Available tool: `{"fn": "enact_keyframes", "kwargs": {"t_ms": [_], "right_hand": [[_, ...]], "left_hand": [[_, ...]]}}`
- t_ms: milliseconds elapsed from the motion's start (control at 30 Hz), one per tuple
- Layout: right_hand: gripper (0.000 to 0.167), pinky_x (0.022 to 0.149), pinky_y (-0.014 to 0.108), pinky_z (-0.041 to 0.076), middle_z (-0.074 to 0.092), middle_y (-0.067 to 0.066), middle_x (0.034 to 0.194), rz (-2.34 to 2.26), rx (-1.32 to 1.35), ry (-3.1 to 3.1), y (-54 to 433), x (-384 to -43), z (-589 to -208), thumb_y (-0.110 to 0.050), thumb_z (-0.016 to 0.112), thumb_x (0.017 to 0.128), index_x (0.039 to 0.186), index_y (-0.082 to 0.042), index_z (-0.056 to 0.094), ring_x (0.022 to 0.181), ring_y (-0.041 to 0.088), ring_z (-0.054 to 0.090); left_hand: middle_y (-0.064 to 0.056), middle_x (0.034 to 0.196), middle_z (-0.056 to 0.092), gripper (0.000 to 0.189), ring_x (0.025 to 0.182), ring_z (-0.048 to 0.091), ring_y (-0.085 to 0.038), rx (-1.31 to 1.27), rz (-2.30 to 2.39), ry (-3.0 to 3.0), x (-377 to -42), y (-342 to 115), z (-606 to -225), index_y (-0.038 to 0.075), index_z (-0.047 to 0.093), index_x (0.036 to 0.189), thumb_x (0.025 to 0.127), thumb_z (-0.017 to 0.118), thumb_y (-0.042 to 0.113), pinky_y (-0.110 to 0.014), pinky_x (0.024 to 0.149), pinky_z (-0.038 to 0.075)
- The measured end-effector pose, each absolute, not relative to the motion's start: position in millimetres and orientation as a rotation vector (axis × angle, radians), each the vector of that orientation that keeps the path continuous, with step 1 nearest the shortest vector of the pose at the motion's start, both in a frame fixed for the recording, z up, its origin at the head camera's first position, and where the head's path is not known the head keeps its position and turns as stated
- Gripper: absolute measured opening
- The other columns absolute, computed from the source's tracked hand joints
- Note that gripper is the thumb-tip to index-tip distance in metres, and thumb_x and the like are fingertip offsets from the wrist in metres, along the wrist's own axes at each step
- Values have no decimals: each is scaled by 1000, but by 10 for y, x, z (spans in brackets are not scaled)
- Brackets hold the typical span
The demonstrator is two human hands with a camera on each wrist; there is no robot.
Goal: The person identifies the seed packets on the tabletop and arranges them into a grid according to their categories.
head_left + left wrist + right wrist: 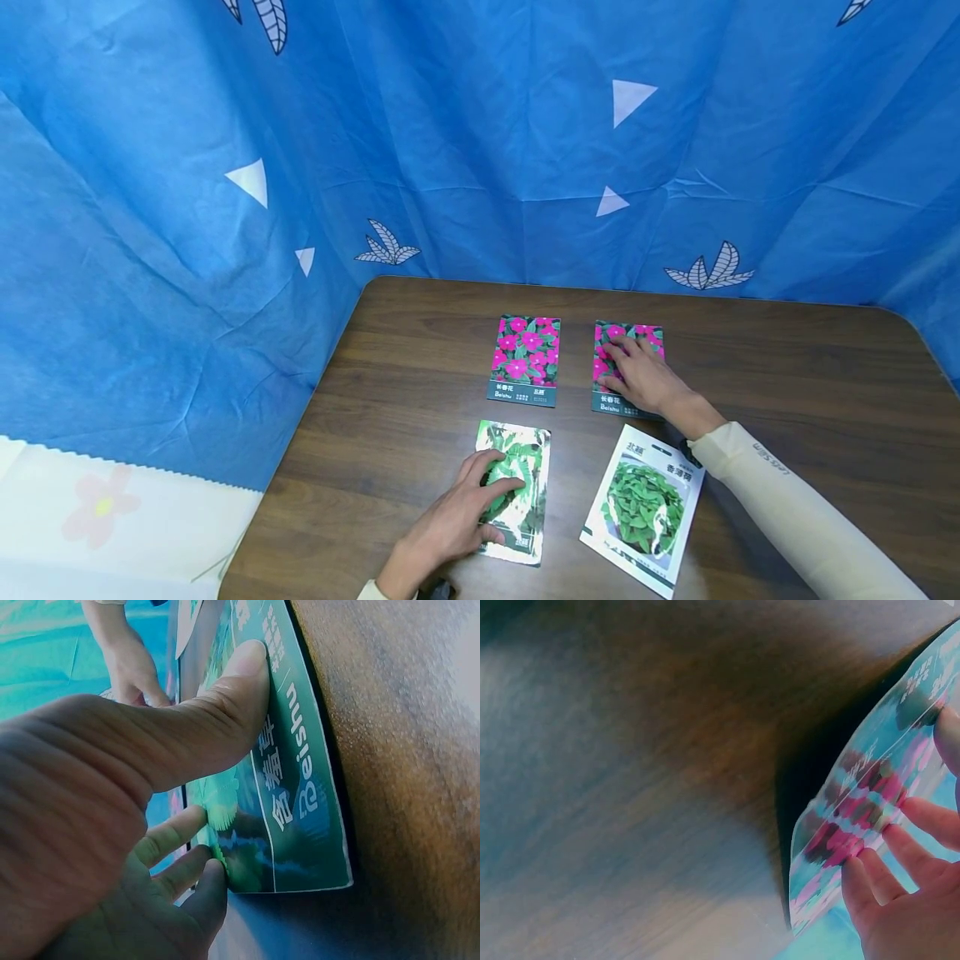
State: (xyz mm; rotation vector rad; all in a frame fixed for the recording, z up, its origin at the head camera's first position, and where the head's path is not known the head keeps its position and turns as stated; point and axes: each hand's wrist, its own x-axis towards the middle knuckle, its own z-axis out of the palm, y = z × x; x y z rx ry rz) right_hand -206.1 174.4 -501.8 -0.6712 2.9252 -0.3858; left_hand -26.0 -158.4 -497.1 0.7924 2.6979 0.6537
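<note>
My left hand [459,517] rests on a glossy green seed packet [528,500] at the front, its fingers spread over the leaf picture. In the left wrist view the thumb lies across the dark green label [300,787], with other fingertips on the picture beside it. Farther back, my right hand [647,379] touches a seed packet with pink flowers [611,403], covering much of its front. The right wrist view shows those fingertips spread on the pink-flower packet [855,802]. Both packets lie flat on the table.
A second pink-flower packet [526,354] lies to the left of the right hand. A white-bordered packet with green leaves [643,508] sits tilted at the front right, below the right forearm. Blue patterned cloth [480,133] hangs behind the brown wooden table [375,400].
</note>
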Motion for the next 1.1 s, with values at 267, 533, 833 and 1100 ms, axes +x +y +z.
{"fn": "enact_keyframes", "kwargs": {"t_ms": [267,533,833,1100], "right_hand": [[66,110,69,30,38,29,150,-389,-664,2926,1757,-2072,-5050,-33,66,97,147,4,43,140,56,30],[67,111,71,26,37,28,152,-454,-672,2949,1767,-2051,-4960,-34,65,97,148,2,42,139,55,31],[68,107,69,35,43,27,148,-582,-813,3005,1834,-1803,-4758,-34,70,94,145,3,45,137,49,36],[69,99,69,42,40,22,150,-635,-856,2975,1900,-1254,-4789,-37,74,91,145,-3,48,131,43,42]], "left_hand": [[-7,152,35,66,141,32,-28,811,653,2708,-250,-1579,-4960,28,58,139,77,80,35,-23,90,54],[-7,152,34,66,142,31,-28,790,640,2704,-249,-1573,-4952,28,58,139,77,78,36,-23,92,53],[-9,151,36,67,142,32,-29,818,662,2726,-239,-1571,-4957,26,58,138,76,80,33,-22,92,53],[-11,150,36,67,141,33,-30,855,678,2734,-242,-1573,-4977,24,59,137,75,79,36,-19,89,53]]}}
